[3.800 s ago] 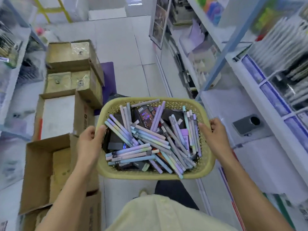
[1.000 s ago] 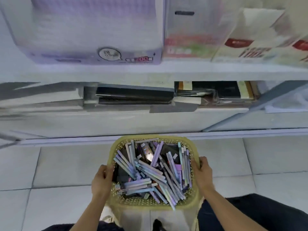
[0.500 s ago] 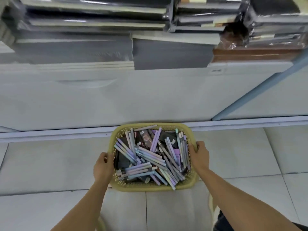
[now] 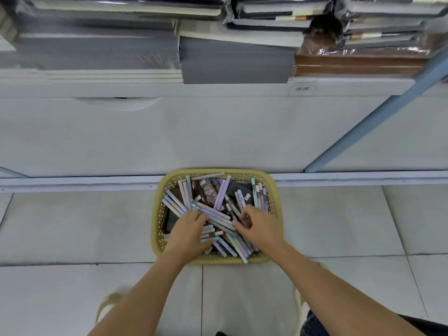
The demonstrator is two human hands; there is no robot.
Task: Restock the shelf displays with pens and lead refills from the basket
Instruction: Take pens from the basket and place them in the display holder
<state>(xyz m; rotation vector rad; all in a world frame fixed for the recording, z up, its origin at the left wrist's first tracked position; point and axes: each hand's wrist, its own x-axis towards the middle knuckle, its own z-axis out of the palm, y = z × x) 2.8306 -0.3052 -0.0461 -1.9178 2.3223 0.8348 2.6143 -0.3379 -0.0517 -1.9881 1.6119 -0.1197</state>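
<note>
Basket [image 4: 218, 260], one, is shown on the floor tiles [image 4: 84, 226], the shelf base [image 4: 194, 137] just behind it. Two hands are seen inside it: left hand [image 4: 190, 230] laid palm-down on the heaped pens [image 4: 221, 195], right hand [image 4: 260, 226] with fingers bent over them. Whether either grips a pen cannot be told; pens are too many to count.

Pens [image 4: 221, 197] fill the basket [image 4: 154, 229] on the floor [image 4: 72, 226], seemingly against the shelf [image 4: 218, 132].
</note>
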